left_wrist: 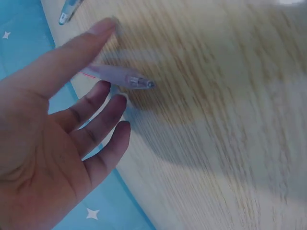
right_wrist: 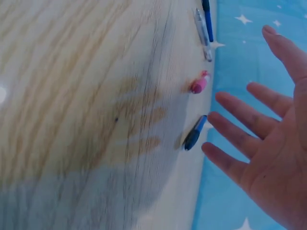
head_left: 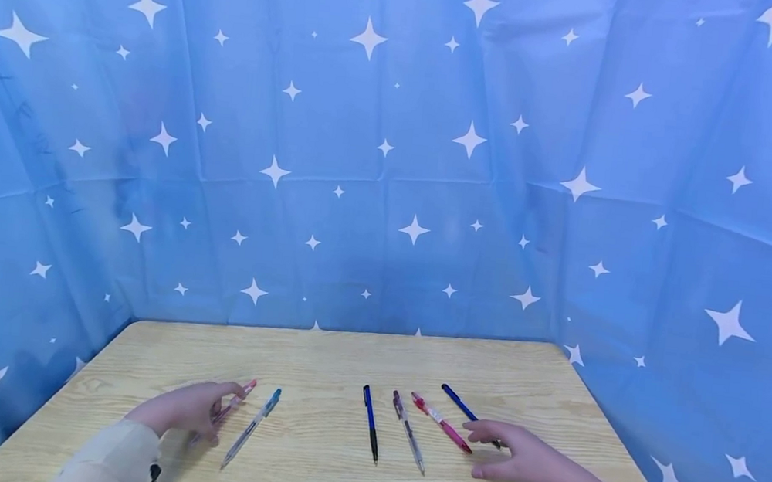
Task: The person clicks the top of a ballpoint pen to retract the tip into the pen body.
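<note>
My left hand (head_left: 192, 406) reaches over a pale pink pen (head_left: 228, 409) at the table's left. In the left wrist view, thumb and fingers are spread apart, with the pen's clear tip (left_wrist: 141, 83) showing past them. Beside it lies a clear pen with a teal end (head_left: 252, 428). My right hand (head_left: 524, 458) hovers with spread fingers close to a dark blue pen (head_left: 460, 402) and a bright pink pen (head_left: 441, 423). The hand overlaps the blue pen's lower part in the head view. In the right wrist view, the palm (right_wrist: 276, 167) holds nothing.
Left of the bright pink pen lie a clear pen with a dark purple end (head_left: 407, 429) and a blue-and-black pen (head_left: 371, 424). The light wooden table (head_left: 319, 359) meets a blue star-patterned curtain (head_left: 357, 254) at its back and sides.
</note>
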A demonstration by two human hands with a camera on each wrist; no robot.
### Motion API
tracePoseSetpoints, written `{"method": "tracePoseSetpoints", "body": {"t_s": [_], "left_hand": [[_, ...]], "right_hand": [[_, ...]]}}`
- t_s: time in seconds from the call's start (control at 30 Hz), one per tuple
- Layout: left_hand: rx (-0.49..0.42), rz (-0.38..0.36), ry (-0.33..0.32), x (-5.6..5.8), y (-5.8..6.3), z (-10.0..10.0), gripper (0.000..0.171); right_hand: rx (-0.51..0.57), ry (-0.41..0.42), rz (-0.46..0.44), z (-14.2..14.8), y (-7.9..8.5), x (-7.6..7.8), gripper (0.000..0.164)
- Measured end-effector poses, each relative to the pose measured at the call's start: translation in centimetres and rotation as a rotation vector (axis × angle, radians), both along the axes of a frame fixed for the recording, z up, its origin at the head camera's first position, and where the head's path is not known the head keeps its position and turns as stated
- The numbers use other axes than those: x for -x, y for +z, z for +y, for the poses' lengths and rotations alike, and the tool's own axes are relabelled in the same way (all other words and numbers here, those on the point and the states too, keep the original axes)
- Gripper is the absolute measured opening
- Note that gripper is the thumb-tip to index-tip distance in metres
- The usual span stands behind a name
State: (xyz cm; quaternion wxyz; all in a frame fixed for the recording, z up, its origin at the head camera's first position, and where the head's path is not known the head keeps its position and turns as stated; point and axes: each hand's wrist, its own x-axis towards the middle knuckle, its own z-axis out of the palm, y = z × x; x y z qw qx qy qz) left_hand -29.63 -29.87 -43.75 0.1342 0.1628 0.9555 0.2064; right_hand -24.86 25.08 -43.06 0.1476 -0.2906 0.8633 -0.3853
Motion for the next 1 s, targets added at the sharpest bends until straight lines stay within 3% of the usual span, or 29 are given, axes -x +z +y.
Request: {"method": "tracePoseSetpoints", "body": {"t_s": [0.4, 0.7, 0.87, 1.0], "left_hand": [[-0.11, -0.141, -0.039, 0.5, -0.3, -0.9, 0.065], [-0.158, -0.188, 0.082, -0.4, 0.0, 0.0, 0.068], [-0.194, -0.272, 0.167, -1.0, 0.5, 0.9, 0.072], [-0.24, -0.297, 0.169, -1.4, 0.9, 1.3, 0.074]], "right_hand": [[0.046, 0.058, -0.073, -1.5, -0.6, 0.1, 0.055], [0.049, 0.114, -0.059, -2.6, -0.7, 0.9, 0.058], [0.073, 0.124, -0.089, -3.2, -0.5, 1.3, 0.059], [0.087, 0.112, -0.119, -3.6, -0.4, 1.6, 0.058]]}}
